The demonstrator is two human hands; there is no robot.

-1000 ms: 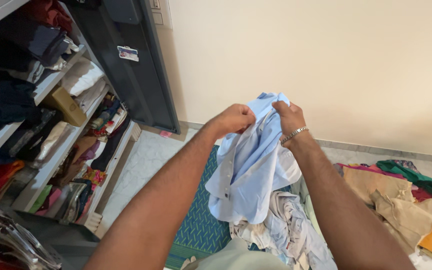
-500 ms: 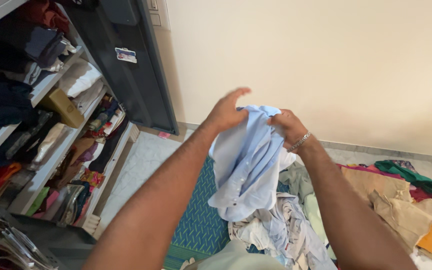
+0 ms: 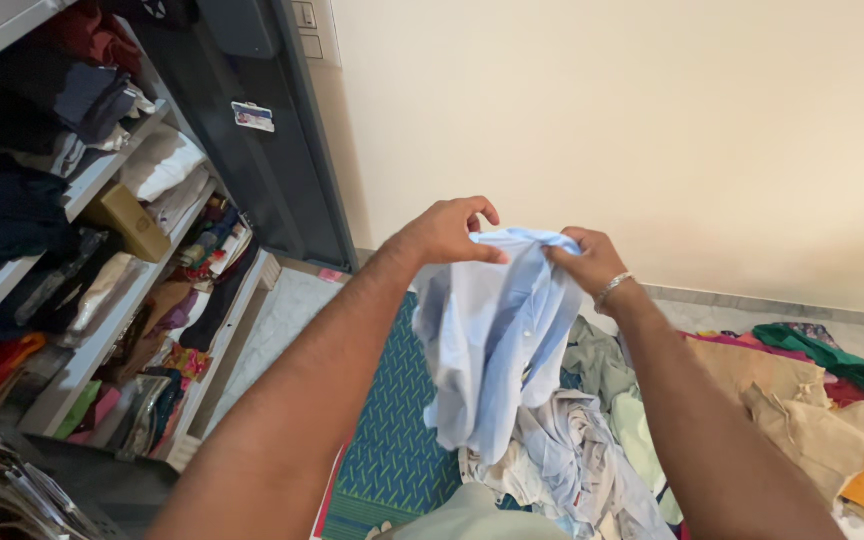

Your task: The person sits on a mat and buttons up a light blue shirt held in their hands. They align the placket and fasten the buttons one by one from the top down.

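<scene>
One pale blue shirt [image 3: 492, 340] held up by two hands, left hand [image 3: 444, 232] and right hand [image 3: 592, 262], fingers pinching its top edge, one clothes heap [image 3: 752, 400] on floor, one open wardrobe [image 3: 82, 230]

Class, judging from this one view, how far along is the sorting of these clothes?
Done: folded clothes fill the wardrobe shelves. In hand: the left hand and right hand hold a light blue shirt up by its top edge. Left: a loose pile of clothes lies on the floor, some on the green mat.

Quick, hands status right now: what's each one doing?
Left hand: closed on the top edge of the light blue shirt.
Right hand: closed on the same shirt's top edge, opposite side.
</scene>
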